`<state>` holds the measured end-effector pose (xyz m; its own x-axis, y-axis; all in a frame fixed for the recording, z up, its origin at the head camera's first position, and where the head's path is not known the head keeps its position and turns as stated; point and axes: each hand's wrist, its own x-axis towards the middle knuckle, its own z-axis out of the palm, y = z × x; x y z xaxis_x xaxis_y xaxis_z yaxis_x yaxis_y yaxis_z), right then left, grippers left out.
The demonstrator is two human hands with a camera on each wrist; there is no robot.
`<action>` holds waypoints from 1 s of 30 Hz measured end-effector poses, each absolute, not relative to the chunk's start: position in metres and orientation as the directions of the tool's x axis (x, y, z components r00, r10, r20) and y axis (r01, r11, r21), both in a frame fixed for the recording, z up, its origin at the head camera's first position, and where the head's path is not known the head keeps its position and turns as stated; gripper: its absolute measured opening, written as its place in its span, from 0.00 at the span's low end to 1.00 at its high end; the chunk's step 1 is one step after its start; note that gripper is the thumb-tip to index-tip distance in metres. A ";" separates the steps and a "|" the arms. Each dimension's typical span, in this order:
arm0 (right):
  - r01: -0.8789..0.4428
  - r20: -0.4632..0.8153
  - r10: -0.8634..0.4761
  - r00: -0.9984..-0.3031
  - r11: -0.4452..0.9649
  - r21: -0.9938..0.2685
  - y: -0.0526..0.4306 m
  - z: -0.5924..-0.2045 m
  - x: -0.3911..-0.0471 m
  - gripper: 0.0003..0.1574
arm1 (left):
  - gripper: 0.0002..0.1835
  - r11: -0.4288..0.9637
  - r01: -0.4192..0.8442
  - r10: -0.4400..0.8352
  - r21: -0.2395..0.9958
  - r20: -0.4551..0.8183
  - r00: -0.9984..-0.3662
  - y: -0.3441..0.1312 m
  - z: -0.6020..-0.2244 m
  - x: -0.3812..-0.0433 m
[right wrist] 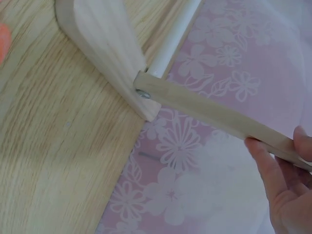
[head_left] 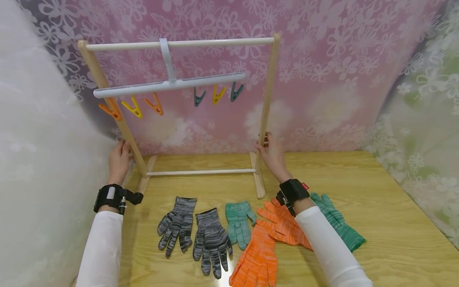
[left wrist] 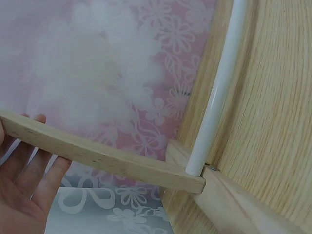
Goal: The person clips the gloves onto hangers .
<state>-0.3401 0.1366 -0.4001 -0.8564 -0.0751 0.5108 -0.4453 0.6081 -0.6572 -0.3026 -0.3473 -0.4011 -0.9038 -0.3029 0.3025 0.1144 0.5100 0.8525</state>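
Note:
A wooden clothes rack point(head_left: 269, 85) stands at the back of the table, with white rods across its top and bottom. My left hand point(head_left: 119, 159) grips its left post point(left wrist: 97, 157), fingers behind the wood in the left wrist view. Lower on the right post point(right wrist: 209, 109), my right hand point(head_left: 273, 157) holds it between thumb and fingers. From the top rod hangs a pale blue hanger point(head_left: 172, 83), tilted up to the right. Small clothespins hang under it: orange and yellow ones point(head_left: 132, 107) on the left, dark green and yellow point(head_left: 218, 95) on the right.
Gloves lie on the wood-grain table point(head_left: 373, 191) in front of the rack: grey striped gloves point(head_left: 211, 239), a small green glove point(head_left: 238, 223), orange gloves point(head_left: 256, 255) and a larger green glove point(head_left: 340, 223) beside my right forearm. A pink floral backdrop point(head_left: 322, 99) rises behind.

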 end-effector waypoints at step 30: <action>-0.409 0.498 -0.064 -0.864 0.666 -0.624 0.154 -0.403 -0.342 0.24 | 0.31 0.461 0.147 -0.290 0.875 0.305 -0.907 -0.329 -0.398 -0.307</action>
